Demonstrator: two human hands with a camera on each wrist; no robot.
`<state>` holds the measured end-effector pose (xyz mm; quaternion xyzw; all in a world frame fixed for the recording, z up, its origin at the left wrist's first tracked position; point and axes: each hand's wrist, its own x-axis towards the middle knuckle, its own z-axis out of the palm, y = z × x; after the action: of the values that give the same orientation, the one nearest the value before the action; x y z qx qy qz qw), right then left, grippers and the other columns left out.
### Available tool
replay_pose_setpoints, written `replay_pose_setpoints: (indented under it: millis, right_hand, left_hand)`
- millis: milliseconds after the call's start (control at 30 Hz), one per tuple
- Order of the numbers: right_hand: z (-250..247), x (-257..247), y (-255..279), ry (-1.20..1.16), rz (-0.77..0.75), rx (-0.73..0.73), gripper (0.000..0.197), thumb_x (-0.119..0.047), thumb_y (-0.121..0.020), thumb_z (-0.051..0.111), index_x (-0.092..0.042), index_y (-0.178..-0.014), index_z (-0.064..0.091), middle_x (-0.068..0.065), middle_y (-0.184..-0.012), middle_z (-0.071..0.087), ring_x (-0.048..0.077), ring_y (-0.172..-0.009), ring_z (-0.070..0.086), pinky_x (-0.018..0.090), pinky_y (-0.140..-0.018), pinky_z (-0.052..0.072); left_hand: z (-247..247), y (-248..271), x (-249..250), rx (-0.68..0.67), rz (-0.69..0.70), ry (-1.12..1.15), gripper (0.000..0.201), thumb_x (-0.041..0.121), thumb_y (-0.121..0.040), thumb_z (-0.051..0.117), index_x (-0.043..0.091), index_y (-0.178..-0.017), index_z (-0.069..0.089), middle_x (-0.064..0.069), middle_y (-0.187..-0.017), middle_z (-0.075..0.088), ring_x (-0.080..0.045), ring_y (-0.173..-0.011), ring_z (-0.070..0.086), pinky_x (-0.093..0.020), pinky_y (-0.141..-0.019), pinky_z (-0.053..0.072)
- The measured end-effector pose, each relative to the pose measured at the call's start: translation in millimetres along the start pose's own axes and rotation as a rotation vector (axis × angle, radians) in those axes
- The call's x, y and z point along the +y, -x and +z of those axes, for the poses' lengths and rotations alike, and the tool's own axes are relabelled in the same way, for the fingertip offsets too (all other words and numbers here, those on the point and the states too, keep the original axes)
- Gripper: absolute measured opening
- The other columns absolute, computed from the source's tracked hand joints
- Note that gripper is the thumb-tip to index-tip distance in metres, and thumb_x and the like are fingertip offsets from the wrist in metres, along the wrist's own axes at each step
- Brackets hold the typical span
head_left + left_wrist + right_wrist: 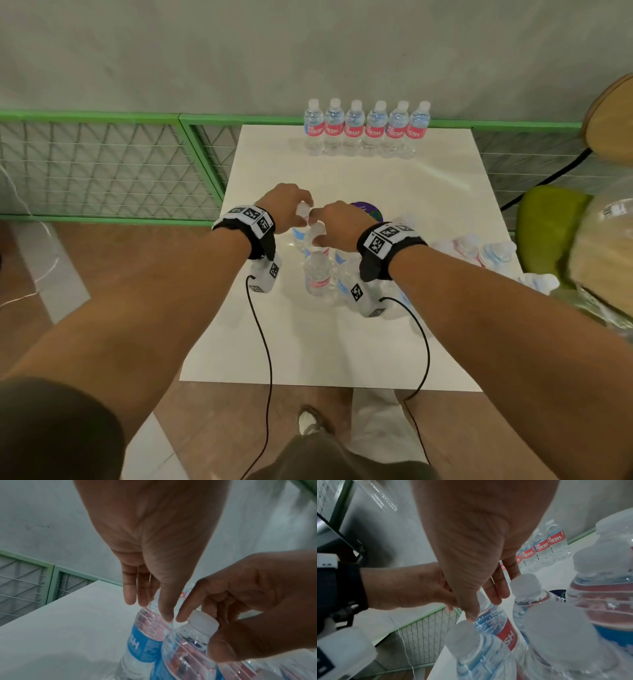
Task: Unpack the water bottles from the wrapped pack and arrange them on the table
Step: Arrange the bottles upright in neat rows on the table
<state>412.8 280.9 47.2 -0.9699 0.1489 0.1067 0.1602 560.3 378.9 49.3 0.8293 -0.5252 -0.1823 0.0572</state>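
Several clear water bottles with red and blue labels stand grouped mid-table as the pack (320, 275); its wrap is hard to make out. My left hand (303, 205) pinches the top of one bottle (145, 627) between thumb and fingers. Right beside it, my right hand (317, 226) curls round the white cap (202, 620) of a neighbouring bottle (185, 649). In the right wrist view my right hand (483, 607) has its thumb on a cap (462, 632). A straight row of several bottles (366, 130) stands at the far edge of the white table (428, 192).
More bottles (479, 248) lie near the table's right edge. A green chair (548, 233) carrying plastic-wrapped goods (609, 260) stands to the right. A green wire fence (102, 164) runs behind and to the left. A dark round sticker (368, 209) lies beyond my hands.
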Motion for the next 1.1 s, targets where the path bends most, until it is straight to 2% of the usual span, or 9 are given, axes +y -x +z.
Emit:
replay_pose_setpoints:
  millis: [167, 267, 433, 600, 767, 967, 1100]
  right_hand:
    - [3.1, -5.5, -5.0, 0.015, 0.005, 0.007, 0.030, -0.025, -0.088, 0.063, -0.016, -0.116, 0.060, 0.010, -0.100, 0.066, 0.028, -0.087, 0.062, 0.033, -0.067, 0.046]
    - [-0.9, 0.9, -7.7, -0.019, 0.032, 0.006, 0.031, -0.024, -0.088, 0.063, -0.016, -0.117, 0.058, 0.011, -0.100, 0.064, 0.029, -0.084, 0.062, 0.033, -0.065, 0.044]
    - [-36.1, 28.5, -23.0, -0.069, 0.070, 0.047, 0.029, -0.027, -0.088, 0.066, -0.015, -0.114, 0.059, 0.009, -0.101, 0.063, 0.025, -0.080, 0.053, 0.031, -0.068, 0.041]
    - [-76.8, 68.8, -66.0, -0.116, 0.125, 0.148, 0.029, -0.030, -0.087, 0.067, -0.017, -0.112, 0.059, 0.010, -0.106, 0.063, 0.026, -0.086, 0.058, 0.032, -0.070, 0.044]
    - [-97.8, 105.0, -122.2, -0.125, 0.169, 0.224, 0.029, -0.030, -0.090, 0.063, -0.016, -0.115, 0.057, 0.008, -0.112, 0.063, 0.029, -0.100, 0.061, 0.038, -0.081, 0.050]
    - [-101.3, 141.3, -189.0, -0.081, 0.223, 0.209, 0.035, -0.031, -0.091, 0.061, -0.013, -0.121, 0.054, 0.012, -0.113, 0.062, 0.034, -0.100, 0.062, 0.044, -0.083, 0.054]
    - [-100.6, 154.5, -215.3, -0.063, 0.234, 0.222, 0.036, -0.031, -0.091, 0.060, -0.013, -0.121, 0.054, 0.014, -0.112, 0.061, 0.035, -0.098, 0.061, 0.043, -0.080, 0.054]
  left_hand:
    - [5.2, -8.2, -4.6, 0.055, 0.032, -0.020, 0.032, 0.027, -0.086, 0.074, 0.017, -0.116, 0.066, -0.009, -0.111, 0.057, -0.028, -0.103, 0.056, -0.033, -0.083, 0.044]
    - [2.7, -15.1, -9.3, 0.049, 0.038, -0.034, 0.029, 0.027, -0.086, 0.074, 0.015, -0.112, 0.067, -0.010, -0.108, 0.059, -0.027, -0.100, 0.057, -0.031, -0.077, 0.042]
    - [-20.3, -38.8, -18.2, 0.047, 0.043, -0.041, 0.026, 0.028, -0.084, 0.074, 0.014, -0.106, 0.070, -0.008, -0.103, 0.066, -0.025, -0.092, 0.058, -0.032, -0.076, 0.045]
    - [-53.9, -88.2, -25.4, 0.096, 0.042, -0.049, 0.025, 0.029, -0.083, 0.073, 0.015, -0.104, 0.071, -0.006, -0.101, 0.067, -0.021, -0.087, 0.056, -0.030, -0.074, 0.042]
    - [-71.6, -151.4, -33.8, 0.122, 0.032, -0.062, 0.026, 0.029, -0.085, 0.072, 0.015, -0.107, 0.069, -0.008, -0.103, 0.063, -0.019, -0.086, 0.049, -0.030, -0.074, 0.038]
    - [-76.8, -214.0, -43.2, 0.099, 0.017, -0.062, 0.024, 0.025, -0.088, 0.070, 0.014, -0.109, 0.068, -0.006, -0.102, 0.058, -0.024, -0.094, 0.055, -0.029, -0.077, 0.039]
    - [-78.2, -240.1, -47.9, 0.095, 0.030, -0.071, 0.022, 0.021, -0.087, 0.070, 0.014, -0.108, 0.069, -0.008, -0.104, 0.063, -0.027, -0.095, 0.059, -0.029, -0.074, 0.038]
